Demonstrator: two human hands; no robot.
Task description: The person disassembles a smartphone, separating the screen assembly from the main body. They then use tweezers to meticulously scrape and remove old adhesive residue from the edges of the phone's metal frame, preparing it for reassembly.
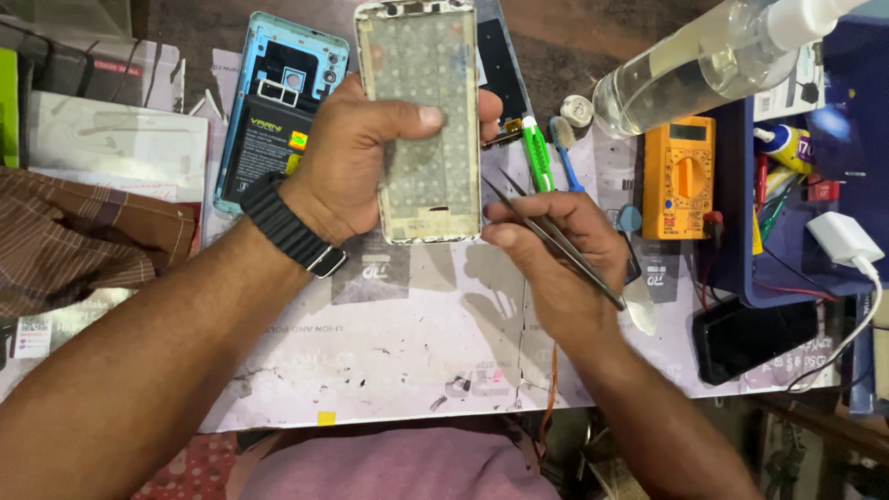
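Worktable [398,361], one phone frame [421,120], one tweezers [556,236]

A phone repair workshop, by every sign. Worn, scratched white mat [407,352] spread over the desk, stained and nicked. Opened phone with exposed battery [269,102] at upper left of the frame, bare phone frame [426,111] at top centre. Orange multimeter [679,176] at right, beside a blue tray [796,259] crowded with small tools and a glue tube. Clear bottle of liquid [704,65] at upper right. Green cutter knife [537,153] and blue brush [567,157] near centre, fine tweezers [556,241] just below. White charger [841,239] and dark phone [755,338] at right edge.
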